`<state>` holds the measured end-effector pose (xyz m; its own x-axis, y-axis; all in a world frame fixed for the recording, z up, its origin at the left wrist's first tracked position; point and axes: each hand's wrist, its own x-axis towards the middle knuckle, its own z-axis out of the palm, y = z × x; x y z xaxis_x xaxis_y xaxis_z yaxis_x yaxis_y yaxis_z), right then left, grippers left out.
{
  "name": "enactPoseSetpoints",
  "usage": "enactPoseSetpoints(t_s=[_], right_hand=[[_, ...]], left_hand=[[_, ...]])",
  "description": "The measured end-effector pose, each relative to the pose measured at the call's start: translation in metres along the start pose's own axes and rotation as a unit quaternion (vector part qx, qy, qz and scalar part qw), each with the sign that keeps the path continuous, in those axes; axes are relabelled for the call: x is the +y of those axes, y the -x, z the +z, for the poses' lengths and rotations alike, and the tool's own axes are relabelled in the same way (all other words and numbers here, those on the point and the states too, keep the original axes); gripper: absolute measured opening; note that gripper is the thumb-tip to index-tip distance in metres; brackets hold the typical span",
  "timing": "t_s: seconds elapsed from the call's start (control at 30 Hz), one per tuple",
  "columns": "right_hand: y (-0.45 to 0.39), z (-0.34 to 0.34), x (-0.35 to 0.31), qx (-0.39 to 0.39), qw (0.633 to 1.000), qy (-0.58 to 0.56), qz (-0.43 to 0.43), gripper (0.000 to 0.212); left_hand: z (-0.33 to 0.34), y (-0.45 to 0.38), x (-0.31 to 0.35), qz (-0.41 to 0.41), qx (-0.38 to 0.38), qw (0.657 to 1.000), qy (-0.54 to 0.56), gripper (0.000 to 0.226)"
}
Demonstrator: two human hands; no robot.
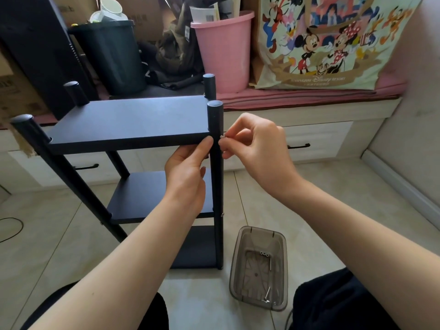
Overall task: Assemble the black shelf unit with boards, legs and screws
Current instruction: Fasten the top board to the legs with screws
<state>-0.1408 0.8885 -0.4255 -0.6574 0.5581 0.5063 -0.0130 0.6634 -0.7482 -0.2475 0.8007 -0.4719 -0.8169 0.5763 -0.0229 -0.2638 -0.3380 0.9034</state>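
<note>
Meanwhile, steadied top board (pixel 128 120) front right corner with left hand (pixel 188 172); pinched screw (pixel 223 136) against front right leg (pixel 215 129) with right hand (pixel 257 146).

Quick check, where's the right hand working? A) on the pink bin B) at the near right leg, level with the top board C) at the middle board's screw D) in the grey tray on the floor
B: the right hand pinches a small silvery screw against the near right leg at the height of the top board, while the left hand holds that board's corner; the grey tray lies untouched on the floor.
</note>
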Motion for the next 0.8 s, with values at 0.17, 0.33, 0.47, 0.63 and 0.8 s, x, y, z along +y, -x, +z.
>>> enactPoseSetpoints(t_s=[0.17, 0.33, 0.47, 0.63, 0.8], right_hand=[[-0.0033, -0.0022, 0.0023, -0.021, 0.993, -0.103, 0.058, 0.011], [-0.0026, -0.0034, 0.0035, -0.023, 0.994, -0.093, 0.042, 0.011], [-0.0014, 0.0005, 0.0009, -0.002, 0.997, 0.065, -0.048, 0.01], [-0.0013, -0.0002, -0.0017, -0.004, 0.997, 0.068, -0.042, 0.009], [-0.0041, -0.0055, -0.0007, -0.028, 0.996, -0.062, 0.049, 0.01]], left_hand=[[-0.0017, -0.0022, -0.0007, 0.001, -0.012, 1.0, 0.004, 0.005], [-0.0034, -0.0065, 0.0015, 0.004, -0.041, 0.999, -0.006, 0.006], [-0.0052, -0.0086, 0.0013, 0.011, -0.052, 0.998, -0.029, 0.007], [-0.0073, -0.0095, 0.0009, 0.013, -0.055, 0.997, -0.045, 0.007], [-0.0076, -0.0098, 0.0011, 0.016, -0.053, 0.997, -0.051, 0.019]])
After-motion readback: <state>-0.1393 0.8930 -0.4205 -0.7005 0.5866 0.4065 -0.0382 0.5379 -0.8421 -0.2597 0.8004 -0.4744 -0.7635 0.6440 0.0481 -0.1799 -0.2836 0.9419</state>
